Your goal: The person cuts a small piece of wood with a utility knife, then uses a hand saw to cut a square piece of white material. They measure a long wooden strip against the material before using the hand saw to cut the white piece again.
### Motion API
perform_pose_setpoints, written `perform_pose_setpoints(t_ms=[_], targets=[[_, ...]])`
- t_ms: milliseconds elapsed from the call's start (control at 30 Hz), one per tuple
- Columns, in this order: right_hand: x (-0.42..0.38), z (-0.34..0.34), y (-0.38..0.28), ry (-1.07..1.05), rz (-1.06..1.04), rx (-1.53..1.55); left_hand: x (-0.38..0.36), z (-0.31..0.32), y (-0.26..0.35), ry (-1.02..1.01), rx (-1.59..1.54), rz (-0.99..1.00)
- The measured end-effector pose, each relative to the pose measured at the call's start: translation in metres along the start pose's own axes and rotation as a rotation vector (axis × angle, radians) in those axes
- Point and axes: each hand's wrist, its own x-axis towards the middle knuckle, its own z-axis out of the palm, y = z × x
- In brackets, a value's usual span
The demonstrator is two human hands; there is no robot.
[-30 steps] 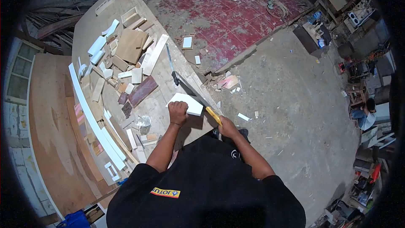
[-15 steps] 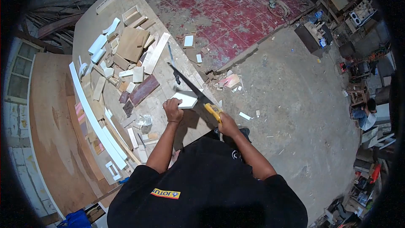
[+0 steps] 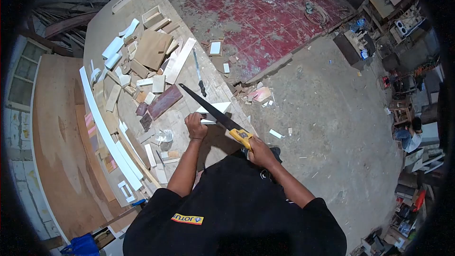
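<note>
My right hand (image 3: 260, 152) is wrapped around the yellow handle of a handsaw (image 3: 211, 109). The dark blade points up and to the left, crossing over a white board piece (image 3: 219, 107) near the edge of the workbench (image 3: 220, 83). At the board's left end, my left hand (image 3: 195, 126) is closed on it, its fingers partly hidden. Part of the board is covered by the blade. Just beyond the saw tip lies a thin tool with a dark handle (image 3: 203, 88).
Wood offcuts (image 3: 152, 50) are heaped on the bench's left side, with a reddish-brown block (image 3: 165, 101) and a clear plastic cup (image 3: 164, 136) nearer me. Long white strips (image 3: 109, 123) run along its left edge. Scraps lie on the concrete floor (image 3: 322, 128). A person (image 3: 410, 135) sits far right.
The saw has swung left and its blade now lies across the white board, where before it was at the board's right end. My left hand stays on the board.
</note>
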Motion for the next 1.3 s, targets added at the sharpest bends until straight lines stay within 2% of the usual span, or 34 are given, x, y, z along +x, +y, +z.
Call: perform_pose_setpoints(t_ms=[133, 200, 233, 367, 567, 633, 733, 833, 933, 1167, 1267, 1300], targets=[[0.011, 0.007, 0.017, 0.069, 0.033, -0.010, -0.001, -0.002, 0.005, 0.028, -0.034, 0.003], [0.024, 0.009, 0.030, 0.042, 0.218, -0.052, 0.002, -0.004, 0.008, 0.032, -0.075, 0.037], [0.029, 0.011, 0.037, 0.040, 0.221, -0.052, 0.003, -0.005, 0.008, 0.029, -0.076, 0.036], [0.043, 0.009, 0.036, 0.050, 0.201, -0.089, 0.010, -0.006, 0.008, 0.015, -0.046, 0.040], [0.013, -0.005, -0.022, 0.023, 0.026, -0.030, 0.006, 0.011, -0.010, -0.012, 0.050, 0.042], [0.008, -0.015, -0.035, -0.009, 0.042, -0.029, 0.007, 0.007, -0.003, -0.011, 0.091, 0.028], [0.002, -0.017, -0.035, -0.040, 0.005, -0.018, 0.001, 0.005, 0.005, 0.057, 0.151, 0.029], [0.003, -0.014, -0.025, 0.007, 0.021, -0.004, 0.002, 0.003, 0.007, 0.016, 0.132, 0.040], [0.012, -0.006, 0.000, 0.030, 0.175, -0.024, 0.001, 0.005, 0.011, 0.002, 0.019, 0.064], [0.041, 0.021, 0.064, 0.096, 0.253, 0.018, -0.005, 0.002, 0.025, -0.035, 0.001, 0.099], [0.040, 0.021, 0.067, 0.162, 0.299, -0.005, -0.023, -0.001, 0.026, -0.100, 0.039, 0.079], [0.037, 0.022, 0.071, 0.154, 0.293, -0.009, -0.030, -0.003, 0.028, -0.193, 0.174, 0.131]])
